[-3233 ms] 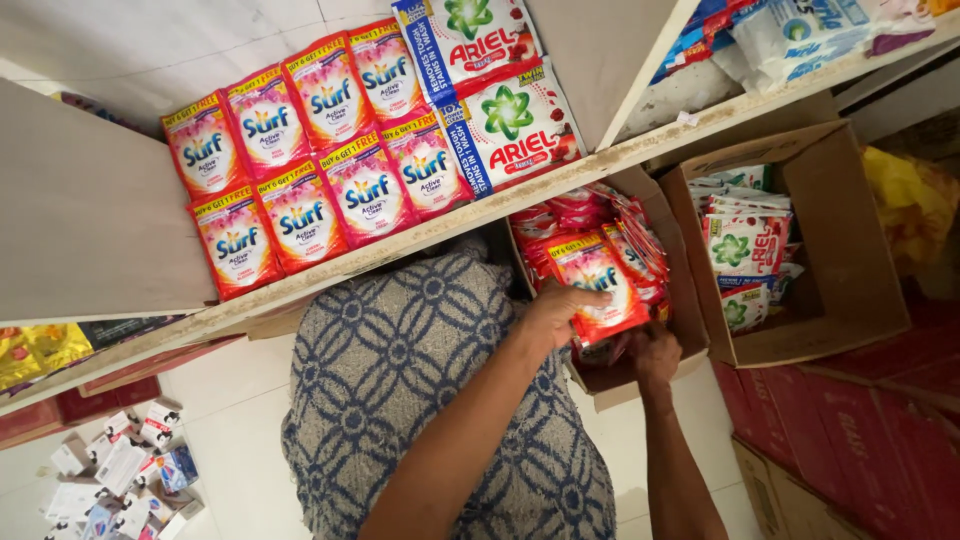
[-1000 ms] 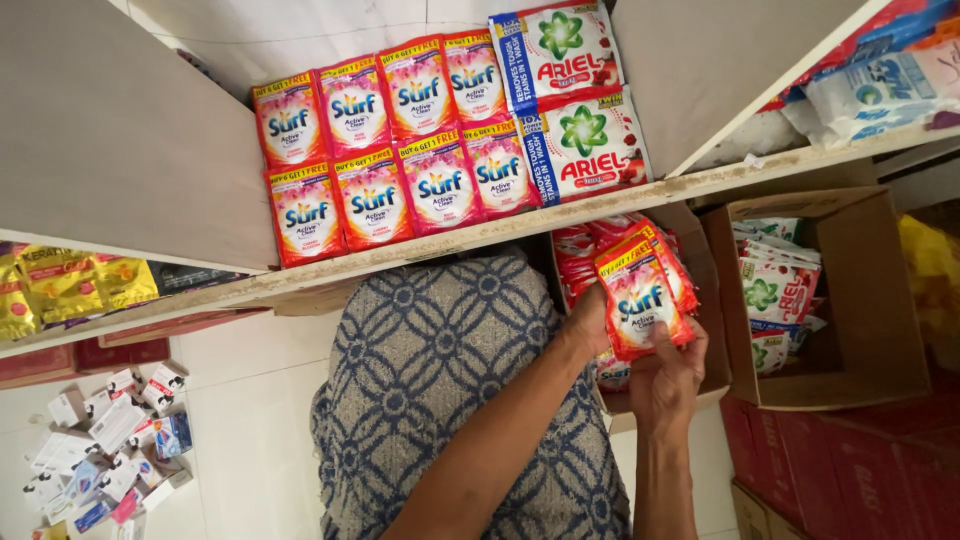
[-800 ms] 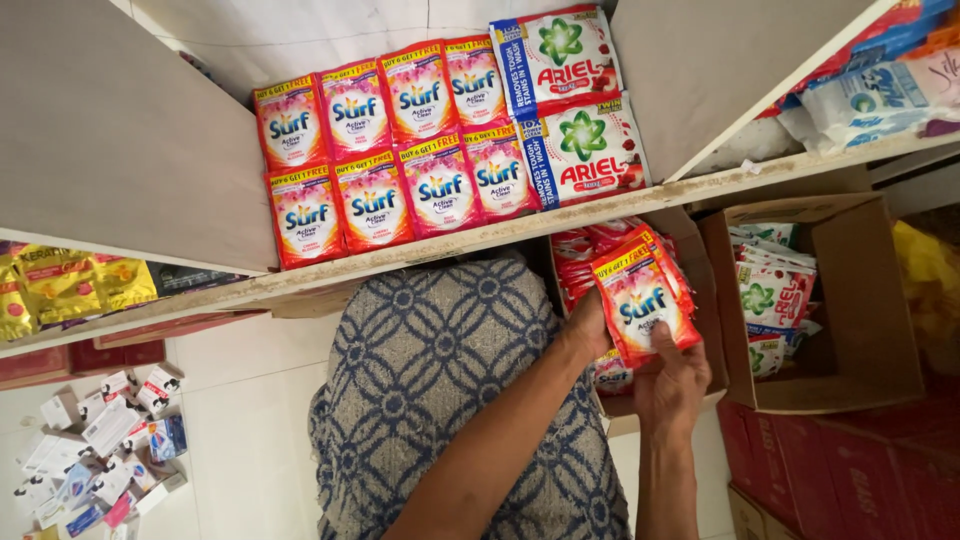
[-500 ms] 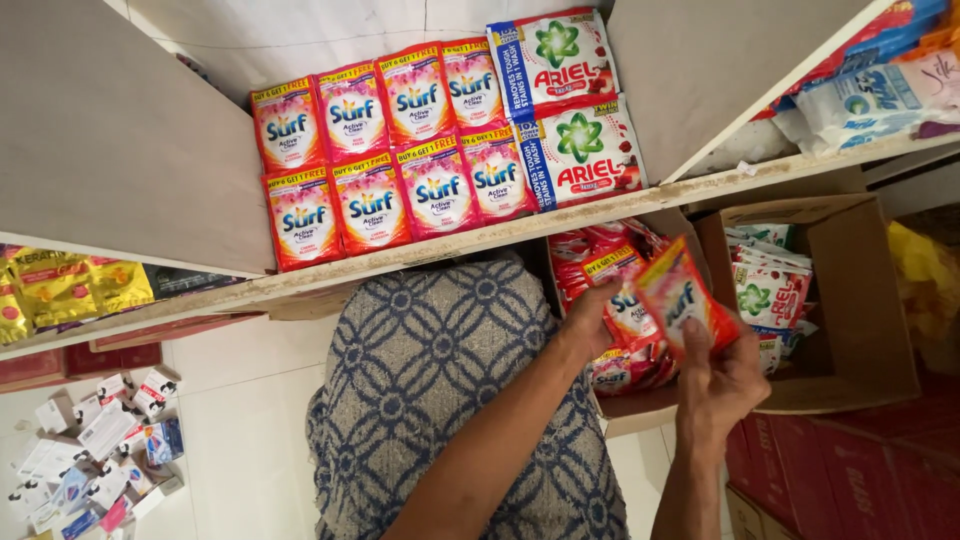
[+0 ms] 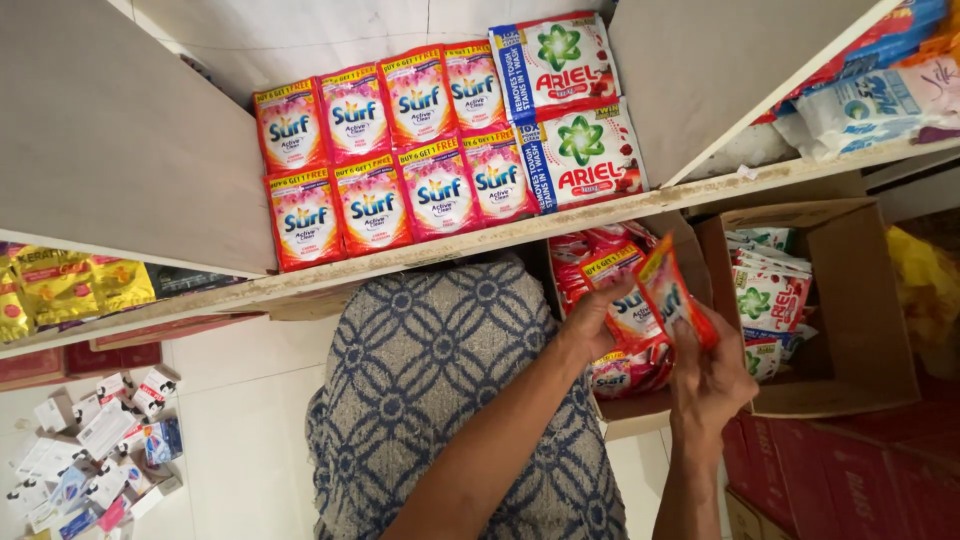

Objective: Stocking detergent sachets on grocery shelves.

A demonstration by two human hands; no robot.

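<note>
While the left hand (image 5: 590, 325) rests, seemingly open-fingered, on boxed red detergent sachets (image 5: 625, 320), the right hand (image 5: 710, 375) pinches one sachet (image 5: 668, 292).

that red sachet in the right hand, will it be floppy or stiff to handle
Probably floppy: the red sachet bends where the right hand pinches its lower edge. Likely light, since fingertips alone hold it up. Its glossy film may be a bit slippery. The left hand rests on similar packets in the cardboard box.
</note>
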